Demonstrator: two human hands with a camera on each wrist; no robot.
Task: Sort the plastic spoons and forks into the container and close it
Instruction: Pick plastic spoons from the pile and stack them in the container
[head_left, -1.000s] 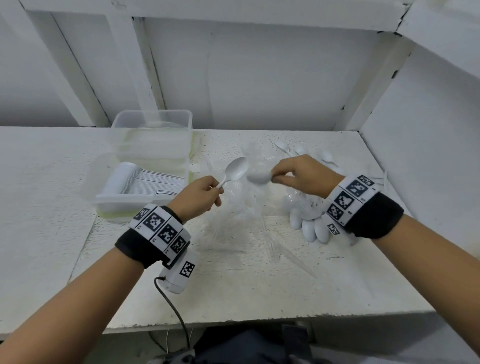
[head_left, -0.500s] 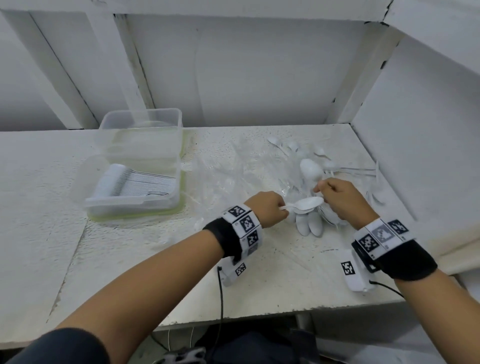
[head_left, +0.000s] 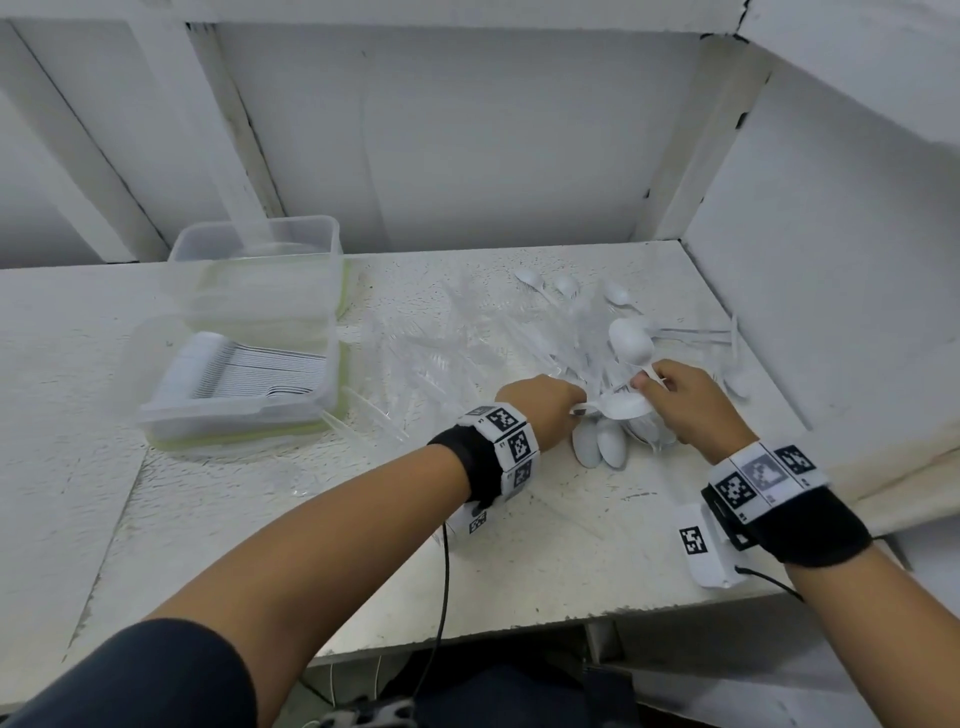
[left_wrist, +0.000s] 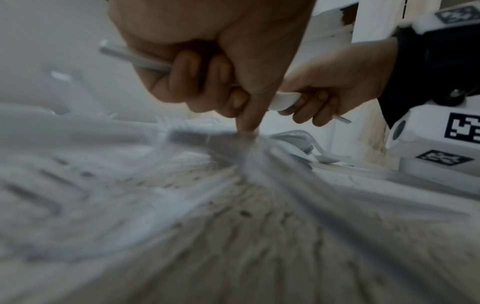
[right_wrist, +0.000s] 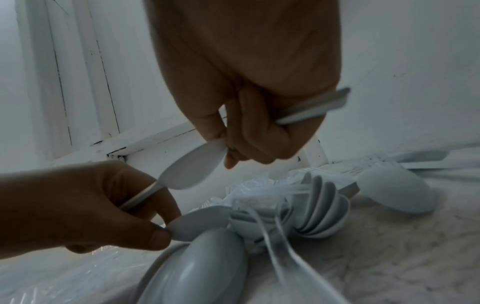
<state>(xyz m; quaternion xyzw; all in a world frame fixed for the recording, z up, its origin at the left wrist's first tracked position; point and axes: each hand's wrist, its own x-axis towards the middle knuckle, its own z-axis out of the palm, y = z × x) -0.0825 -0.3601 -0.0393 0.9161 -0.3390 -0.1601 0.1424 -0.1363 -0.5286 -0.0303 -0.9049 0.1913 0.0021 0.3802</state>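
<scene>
My left hand (head_left: 569, 410) grips a white plastic spoon (head_left: 621, 408) by its handle (left_wrist: 135, 59), index finger pointing down onto the table. My right hand (head_left: 649, 382) pinches that spoon's bowl (right_wrist: 194, 166) and also holds another spoon's handle (right_wrist: 311, 111) in its curled fingers. Both hands hover just above a pile of white spoons (head_left: 605, 447) at the table's right. Clear plastic forks (head_left: 431, 358) lie scattered mid-table. The open clear container (head_left: 156, 415) at the left holds a stacked row of spoons.
A second clear tub (head_left: 332, 244) stands behind the container, against the back wall. A white side wall (head_left: 831, 312) closes the table's right edge, with loose spoons (head_left: 566, 285) near the back corner. The table's front edge (head_left: 519, 634) runs below my forearms.
Both hands dropped from mid-table, where the left held its spoon raised, down and right to the spoon pile. Over the last half second they have barely moved.
</scene>
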